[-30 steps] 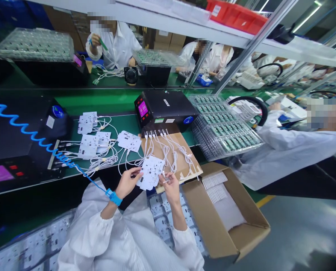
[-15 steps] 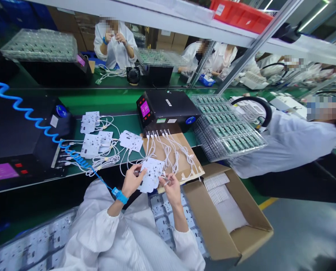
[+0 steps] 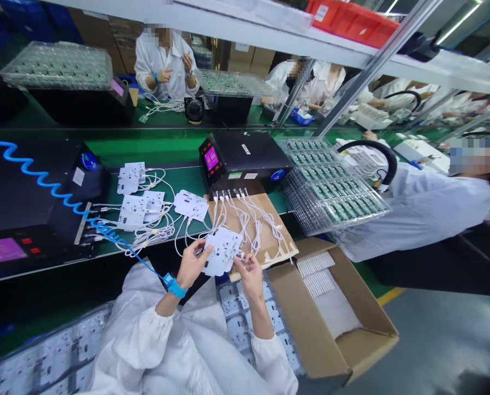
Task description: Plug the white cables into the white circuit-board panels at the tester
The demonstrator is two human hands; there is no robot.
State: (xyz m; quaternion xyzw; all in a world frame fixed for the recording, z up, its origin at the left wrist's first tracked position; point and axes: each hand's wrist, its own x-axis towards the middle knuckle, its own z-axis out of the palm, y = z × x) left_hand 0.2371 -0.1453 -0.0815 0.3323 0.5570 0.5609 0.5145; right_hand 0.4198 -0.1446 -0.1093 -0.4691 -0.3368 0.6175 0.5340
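A white circuit board (image 3: 221,253) is tilted above my lap, at the front edge of the bench. Gripping its left edge is my left hand (image 3: 193,265), thumb on top, with a blue wrist strap behind it. My right hand (image 3: 250,273) is at the board's right edge, its fingers pinched on what looks like a white cable plug, mostly hidden by the fingertips. Other white boards with cables attached lie on the bench: one board (image 3: 191,204) just beyond my left hand, and another board (image 3: 132,212) farther left.
A black test box (image 3: 245,156) with white cables (image 3: 245,227) stands ahead over a cardboard sheet (image 3: 278,211). Stacked clear trays (image 3: 335,184) and an open carton (image 3: 311,351) are at right. A blue coiled cord (image 3: 60,189) crosses the left. Co-workers sit opposite and at right.
The board has tilted and shifted slightly up and to the right between my hands. My right fingers have closed in nearer its edge. A co-worker opposite has moved their hands apart.
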